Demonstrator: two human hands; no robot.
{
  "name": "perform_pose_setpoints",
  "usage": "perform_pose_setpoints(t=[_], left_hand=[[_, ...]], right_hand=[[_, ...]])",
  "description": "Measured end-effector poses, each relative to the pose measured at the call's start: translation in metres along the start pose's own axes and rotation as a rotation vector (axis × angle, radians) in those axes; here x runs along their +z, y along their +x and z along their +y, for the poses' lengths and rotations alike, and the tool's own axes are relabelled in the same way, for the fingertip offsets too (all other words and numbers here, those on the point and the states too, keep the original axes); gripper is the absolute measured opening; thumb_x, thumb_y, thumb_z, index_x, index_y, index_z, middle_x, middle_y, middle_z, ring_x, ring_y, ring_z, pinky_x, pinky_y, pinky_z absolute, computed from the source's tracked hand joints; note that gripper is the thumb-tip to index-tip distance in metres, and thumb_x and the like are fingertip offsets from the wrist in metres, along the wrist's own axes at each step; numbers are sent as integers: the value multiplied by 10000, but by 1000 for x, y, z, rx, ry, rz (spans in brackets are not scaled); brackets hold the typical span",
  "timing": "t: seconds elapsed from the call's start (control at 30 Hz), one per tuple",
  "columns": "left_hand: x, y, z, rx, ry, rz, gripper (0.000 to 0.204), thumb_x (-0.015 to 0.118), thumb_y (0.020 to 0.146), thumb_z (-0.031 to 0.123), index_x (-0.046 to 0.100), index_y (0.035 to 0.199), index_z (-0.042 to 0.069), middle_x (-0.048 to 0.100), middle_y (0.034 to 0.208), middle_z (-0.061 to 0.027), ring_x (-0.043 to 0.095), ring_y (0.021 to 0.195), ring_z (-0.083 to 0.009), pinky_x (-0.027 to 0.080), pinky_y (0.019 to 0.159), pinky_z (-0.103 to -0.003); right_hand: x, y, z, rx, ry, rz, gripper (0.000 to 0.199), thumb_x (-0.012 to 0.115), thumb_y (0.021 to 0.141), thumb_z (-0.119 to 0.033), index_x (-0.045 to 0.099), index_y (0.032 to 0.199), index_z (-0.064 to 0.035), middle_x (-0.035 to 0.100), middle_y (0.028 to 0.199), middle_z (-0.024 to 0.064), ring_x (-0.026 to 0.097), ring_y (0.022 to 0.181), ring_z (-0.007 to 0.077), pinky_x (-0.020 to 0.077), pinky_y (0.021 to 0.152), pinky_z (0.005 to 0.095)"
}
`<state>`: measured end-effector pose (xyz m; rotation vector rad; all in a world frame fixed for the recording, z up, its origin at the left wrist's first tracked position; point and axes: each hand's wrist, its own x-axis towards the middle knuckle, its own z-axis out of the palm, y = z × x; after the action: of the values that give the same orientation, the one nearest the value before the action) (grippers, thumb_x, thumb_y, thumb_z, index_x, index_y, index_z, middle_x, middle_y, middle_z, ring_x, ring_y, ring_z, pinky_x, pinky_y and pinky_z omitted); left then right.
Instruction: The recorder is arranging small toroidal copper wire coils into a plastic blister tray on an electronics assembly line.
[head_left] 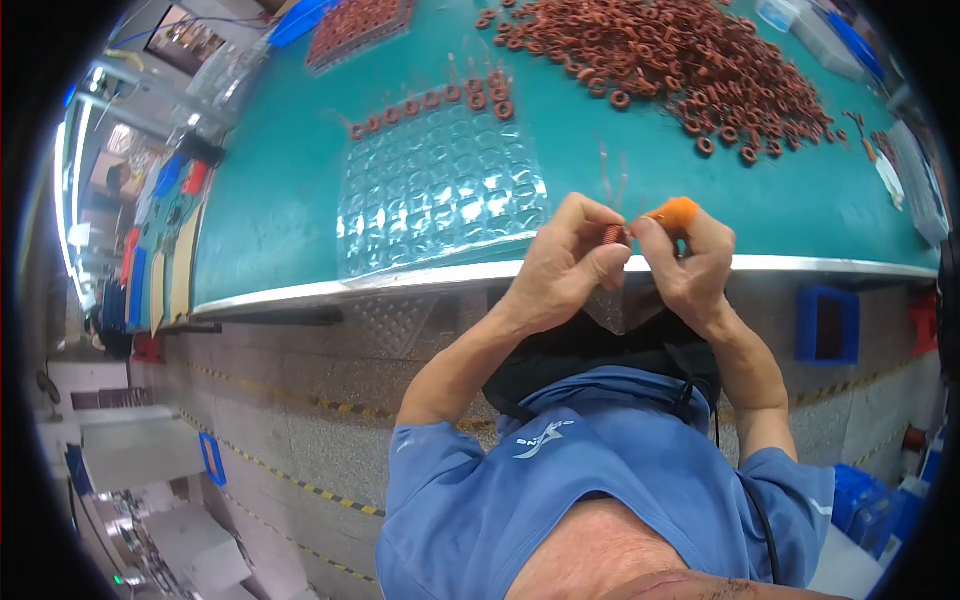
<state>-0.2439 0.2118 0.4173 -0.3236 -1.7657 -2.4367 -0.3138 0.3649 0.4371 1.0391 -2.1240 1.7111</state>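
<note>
My left hand (563, 262) and my right hand (683, 262) meet at the front edge of the green table (280, 200). Between their fingertips sits one small reddish-brown wound ring (613, 235), pinched from both sides, with thin wires (612, 175) sticking up from it. An orange cot (678, 212) covers a finger of my right hand. A clear plastic blister tray (440, 195) lies just left of my hands, with a row of the same rings (440, 98) along its far edge. A big heap of rings (660, 60) lies at the back right.
Another filled tray (358, 28) rests at the back left. Clear bins (815, 35) and small tools (880, 160) lie at the table's right side. Blue crates (828, 325) stand on the floor under the table, which has yellow-black tape lines (290, 478).
</note>
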Motion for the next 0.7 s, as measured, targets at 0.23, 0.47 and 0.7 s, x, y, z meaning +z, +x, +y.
perform_pose_setpoints(t=[0.23, 0.47, 0.7], left_hand=[[2, 0, 1, 118, -75, -80, 263, 518, 993, 223, 399, 1146, 44, 564, 882, -104, 572, 715, -135, 479, 663, -261], [-2, -5, 8, 195, -57, -122, 261, 449, 1017, 258, 393, 1188, 70, 534, 835, -128, 538, 668, -165, 466, 619, -276], [-2, -13, 10, 87, -96, -91, 139, 405, 1025, 134, 379, 1143, 64, 539, 838, -90, 539, 694, -128, 469, 646, -253]], right_hand=[[-8, 5, 1, 419, 512, -98, 166, 641, 890, -143, 619, 805, -3, 576, 629, -14, 449, 526, 23, 321, 470, 191], [-11, 14, -5, 402, 448, -227, 392, 664, 871, -155, 544, 1205, 13, 577, 865, 22, 546, 743, 61, 435, 657, 198], [-2, 22, 5, 359, 658, -329, 307, 686, 882, -108, 597, 1130, 50, 651, 1026, 75, 610, 923, 117, 490, 838, 264]])
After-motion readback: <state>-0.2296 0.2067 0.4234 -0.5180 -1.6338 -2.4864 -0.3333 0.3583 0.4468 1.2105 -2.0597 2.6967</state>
